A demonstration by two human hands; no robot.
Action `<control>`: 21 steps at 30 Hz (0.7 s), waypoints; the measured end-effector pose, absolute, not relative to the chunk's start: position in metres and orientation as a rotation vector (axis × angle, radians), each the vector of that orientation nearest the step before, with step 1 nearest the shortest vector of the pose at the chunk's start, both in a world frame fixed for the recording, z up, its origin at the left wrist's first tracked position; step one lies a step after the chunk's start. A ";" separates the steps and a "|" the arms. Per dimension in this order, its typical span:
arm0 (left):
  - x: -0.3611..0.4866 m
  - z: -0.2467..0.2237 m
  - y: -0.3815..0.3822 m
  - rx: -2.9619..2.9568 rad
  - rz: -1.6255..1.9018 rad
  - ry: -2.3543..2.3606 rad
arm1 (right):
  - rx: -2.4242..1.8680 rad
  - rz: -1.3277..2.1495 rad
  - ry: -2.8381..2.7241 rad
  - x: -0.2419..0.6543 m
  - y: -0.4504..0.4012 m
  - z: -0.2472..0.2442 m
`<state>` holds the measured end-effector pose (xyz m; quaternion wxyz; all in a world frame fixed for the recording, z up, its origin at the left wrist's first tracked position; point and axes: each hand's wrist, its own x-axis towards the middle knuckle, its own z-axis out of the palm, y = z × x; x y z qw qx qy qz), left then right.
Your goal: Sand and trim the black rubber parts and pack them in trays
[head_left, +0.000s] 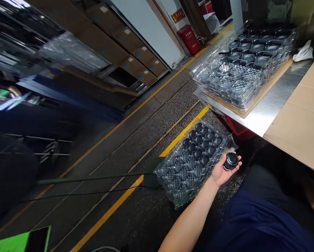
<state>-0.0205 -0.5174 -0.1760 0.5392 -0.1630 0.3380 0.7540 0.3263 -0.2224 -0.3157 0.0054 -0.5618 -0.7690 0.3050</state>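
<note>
Palm up on an outstretched arm (pixel 192 220), the left hand (pixel 221 172) curls partway around a stack of black discs (pixel 232 160), just beside the half-filled tray (pixel 183 173). The right hand (pixel 313 192), well apart from the tray, is too shadowed to tell its grip. The table (pixel 254 126) stands higher.

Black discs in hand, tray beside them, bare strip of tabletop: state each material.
Discs: probably moulded plastic, satin black, with soft highlights; painted metal possible. Tray: apparently thin clear plastic, glossy, with sharp glints. Tabletop: likely metal, silvery with streaky reflections.
</note>
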 end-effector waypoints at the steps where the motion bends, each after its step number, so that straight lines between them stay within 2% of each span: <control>1: -0.019 -0.173 -0.516 -0.409 1.791 0.779 | -1.751 1.042 -2.469 0.320 -0.224 -0.322; 5: -0.011 -0.161 -0.509 -0.423 1.790 0.758 | -1.662 1.264 -2.655 0.306 -0.227 -0.344; 21: 0.001 -0.130 -0.489 -0.078 1.631 0.771 | -1.731 1.160 -2.590 0.313 -0.231 -0.321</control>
